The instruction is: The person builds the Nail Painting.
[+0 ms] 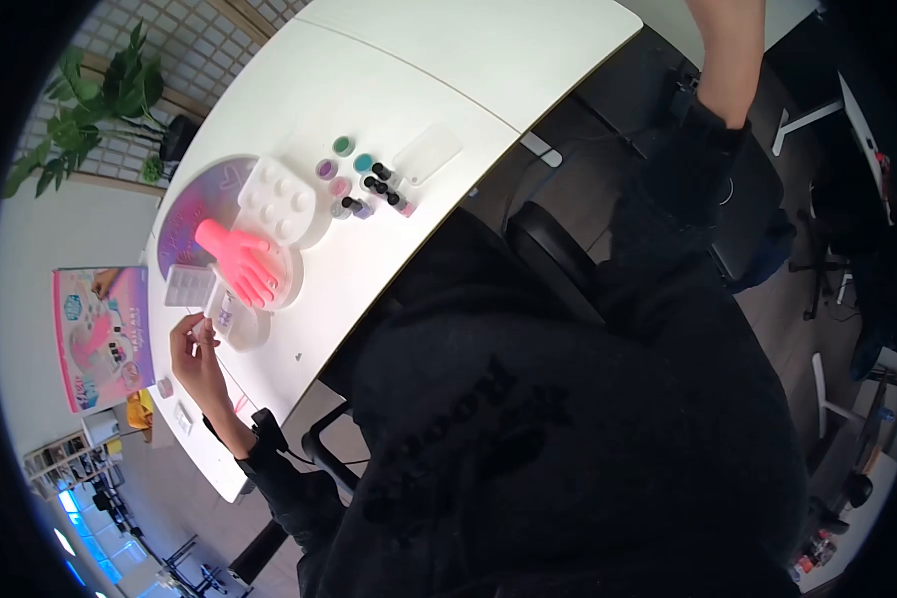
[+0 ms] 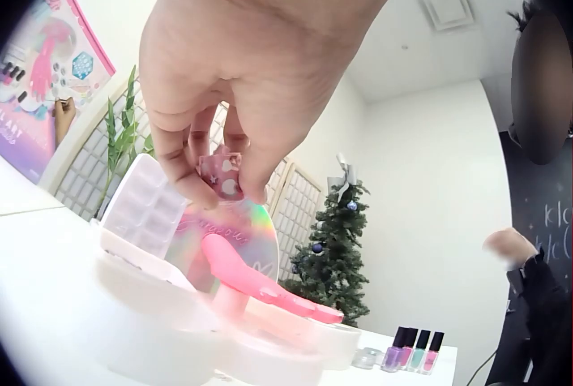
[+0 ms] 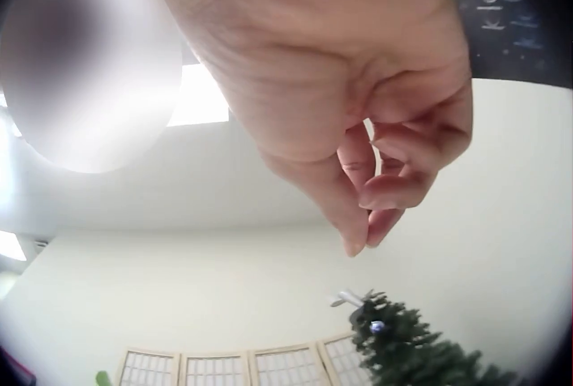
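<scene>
My left hand (image 2: 242, 72) pinches a small pink piece printed with white hearts (image 2: 221, 175) between thumb and fingertips. In the head view that hand hovers at the edge of a small white tray (image 1: 241, 333). Close by lie a pink model hand (image 1: 241, 261) on a white base and a clear compartment palette (image 1: 187, 286). My right hand (image 3: 385, 126) is raised away from the table, fingers loosely curled and thumb tip near a fingertip, with nothing visible between them. Only its wrist end shows at the top of the head view.
A white holder with round wells (image 1: 279, 199) stands before a round iridescent backdrop (image 1: 177, 204). Several nail polish bottles (image 1: 381, 189), small glitter pots (image 1: 343, 146) and a clear plastic piece (image 1: 429, 154) lie near the table's front edge. A nail art box (image 1: 102, 339) stands behind.
</scene>
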A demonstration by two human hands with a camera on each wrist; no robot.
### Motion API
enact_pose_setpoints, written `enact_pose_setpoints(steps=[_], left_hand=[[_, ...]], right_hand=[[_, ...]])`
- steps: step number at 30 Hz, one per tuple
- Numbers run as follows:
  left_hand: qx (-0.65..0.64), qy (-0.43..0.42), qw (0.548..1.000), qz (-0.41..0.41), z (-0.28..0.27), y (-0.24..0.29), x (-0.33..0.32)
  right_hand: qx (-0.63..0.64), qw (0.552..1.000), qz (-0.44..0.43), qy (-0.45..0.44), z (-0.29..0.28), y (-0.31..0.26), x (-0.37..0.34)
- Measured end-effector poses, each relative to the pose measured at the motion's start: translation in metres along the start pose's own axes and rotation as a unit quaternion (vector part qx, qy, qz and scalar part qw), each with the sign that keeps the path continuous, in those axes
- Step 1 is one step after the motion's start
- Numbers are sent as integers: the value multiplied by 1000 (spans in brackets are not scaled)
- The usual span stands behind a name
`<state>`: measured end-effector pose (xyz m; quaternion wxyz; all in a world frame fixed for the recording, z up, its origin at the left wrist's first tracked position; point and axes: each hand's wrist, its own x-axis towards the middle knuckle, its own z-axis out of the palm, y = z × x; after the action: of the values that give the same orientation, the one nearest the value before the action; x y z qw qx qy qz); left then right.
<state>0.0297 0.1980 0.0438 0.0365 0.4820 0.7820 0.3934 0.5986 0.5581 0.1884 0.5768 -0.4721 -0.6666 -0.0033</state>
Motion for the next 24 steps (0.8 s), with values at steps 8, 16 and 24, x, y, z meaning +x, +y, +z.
enact_pose_setpoints(steps=[8,16,24], left_hand=[[0,20,1000,1,2,22,-9],[25,73,993,89,-4,21,-3],[93,44,979,176,-27,9,15]], right_hand=[[-269,861,244,-357,-49,224,-85],[-21,844,278,-458,118,414,-288],[-134,788,227,-557,296,367,-507]])
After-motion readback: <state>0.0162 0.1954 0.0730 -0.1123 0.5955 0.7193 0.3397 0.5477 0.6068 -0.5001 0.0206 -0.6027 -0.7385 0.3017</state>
